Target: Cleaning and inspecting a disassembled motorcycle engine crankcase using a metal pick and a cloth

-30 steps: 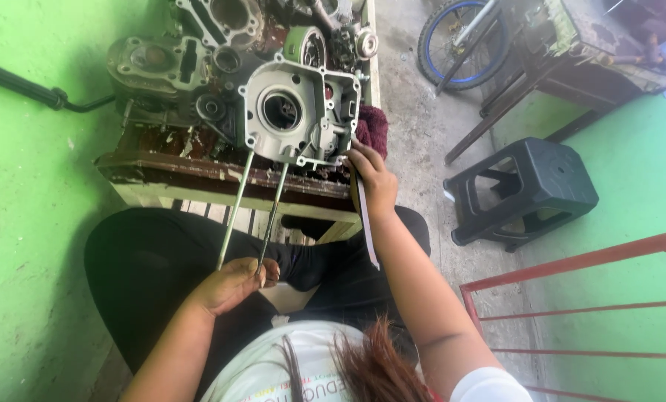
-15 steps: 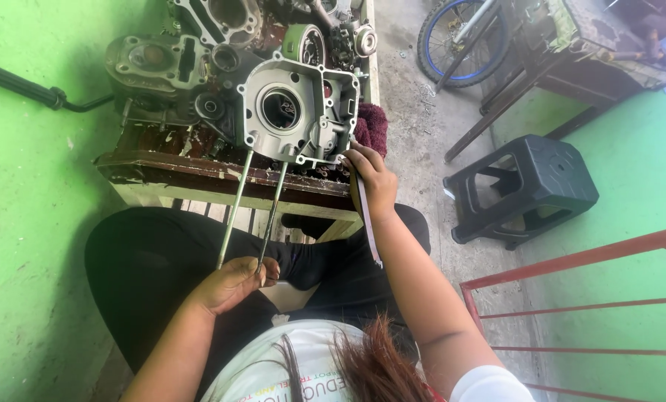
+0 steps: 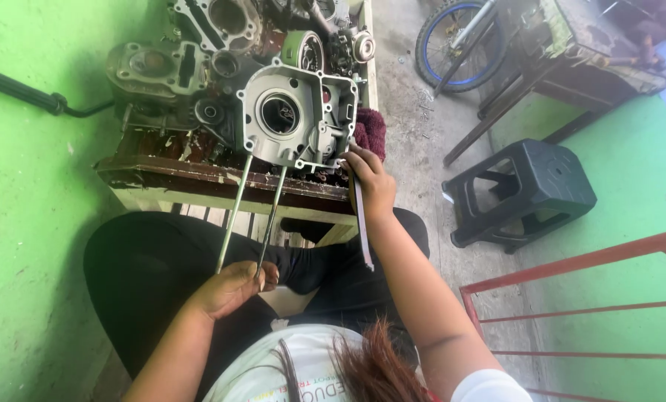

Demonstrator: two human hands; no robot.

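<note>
A grey metal engine crankcase stands at the front of a worn wooden bench. Two long metal studs stick out of its lower edge toward me. My left hand grips the free ends of both studs above my lap. My right hand rests against the crankcase's lower right corner and holds a thin flat metal tool whose other end points down toward me.
More engine cylinders and cases crowd the back of the bench, with a dark red rag at its right end. A black plastic stool stands on the concrete floor at right, a bicycle wheel beyond it, red metal railing lower right.
</note>
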